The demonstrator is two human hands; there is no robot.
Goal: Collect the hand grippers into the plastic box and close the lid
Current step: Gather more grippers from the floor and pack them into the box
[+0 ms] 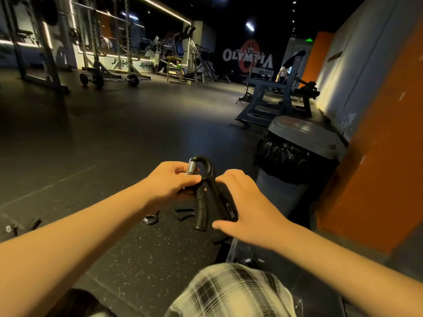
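A black hand gripper (203,200) with a silver spring at its top is held up in front of me, above the floor. My left hand (170,183) pinches it near the spring end. My right hand (242,202) is wrapped around its right handle, thumb stretched out below. On the dark rubber floor beyond lie more hand grippers: one with a metal spring (151,219), another (185,214) right of it, and one at the far left (34,223). The clear plastic box (233,248) shows only as a transparent edge under my right forearm, with a dark item inside.
A grey bin (304,143) with a black liner stands close on the right against an orange and white wall (377,133). My knee in plaid shorts (231,291) fills the bottom. Gym racks, barbells and benches stand far across the floor.
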